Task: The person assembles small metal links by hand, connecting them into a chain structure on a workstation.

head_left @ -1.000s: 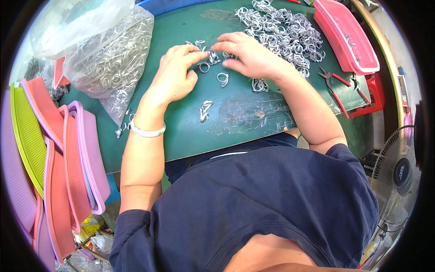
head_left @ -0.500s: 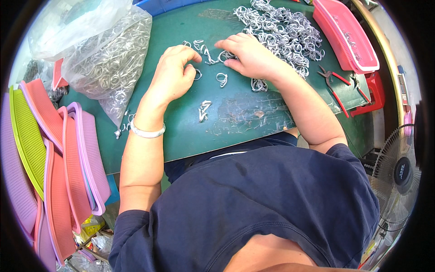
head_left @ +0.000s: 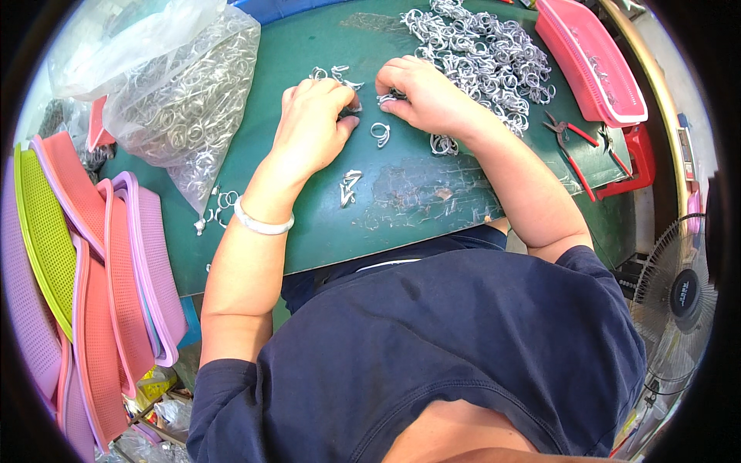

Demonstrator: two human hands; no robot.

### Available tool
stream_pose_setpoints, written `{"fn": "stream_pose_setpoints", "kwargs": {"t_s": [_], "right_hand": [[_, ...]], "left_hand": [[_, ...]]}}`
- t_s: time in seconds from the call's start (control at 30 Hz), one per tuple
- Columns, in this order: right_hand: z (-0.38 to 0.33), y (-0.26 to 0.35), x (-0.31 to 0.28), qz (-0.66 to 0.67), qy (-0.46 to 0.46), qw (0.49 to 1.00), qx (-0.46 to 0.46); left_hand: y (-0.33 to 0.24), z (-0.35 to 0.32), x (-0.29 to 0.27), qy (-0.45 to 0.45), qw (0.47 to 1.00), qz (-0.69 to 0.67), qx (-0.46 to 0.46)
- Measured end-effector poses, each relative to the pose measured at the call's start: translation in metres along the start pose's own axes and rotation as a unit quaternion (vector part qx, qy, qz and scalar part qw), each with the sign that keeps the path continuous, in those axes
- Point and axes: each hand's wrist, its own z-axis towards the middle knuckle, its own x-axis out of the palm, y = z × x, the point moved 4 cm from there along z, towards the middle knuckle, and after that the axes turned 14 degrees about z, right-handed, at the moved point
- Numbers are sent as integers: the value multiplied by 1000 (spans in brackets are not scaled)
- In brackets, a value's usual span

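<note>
My two bare hands [head_left: 369, 106] work apart at a green table [head_left: 324, 235], on the near left side of a heap of silver-coloured rings [head_left: 498, 65]. My right hand [head_left: 421, 92], nearest the heap, has thumb and fingers closed on a metal ring [head_left: 390, 97]. My left hand [head_left: 312, 119], farther left of the heap, curls thumb toward fingertips; I cannot tell whether it grips anything. A single loose ring [head_left: 380, 135] lies below and left of the heap, between the hands and a little nearer me; a small cluster of metal pieces [head_left: 350, 189] sits farther down from the heap. Well left of the heap slumps a clear plastic bag [head_left: 193, 108] full of rings. Right of the heap stands a pink basket [head_left: 571, 69]; below right of the heap lie red-handled pliers [head_left: 562, 137].
</note>
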Motion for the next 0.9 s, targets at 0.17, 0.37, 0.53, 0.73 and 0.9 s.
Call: {"fn": "stream_pose_setpoints", "kwargs": {"t_s": [0.17,0.37,0.53,0.73,0.9], "right_hand": [[1,3,-6,77,-43,996,11],[0,11,-16,205,-108,972,-26],[-2,13,-20,266,-130,954,-49],[-3,9,-19,295,-198,930,-90],[-5,11,-19,302,-153,938,-77]], "left_hand": [[6,3,0,-37,997,-65,-24],[16,-2,7,-23,903,-398,-162],[10,-2,7,0,784,-595,-177],[9,-1,7,15,720,-676,-159],[9,-2,6,13,710,-689,-142]]}}
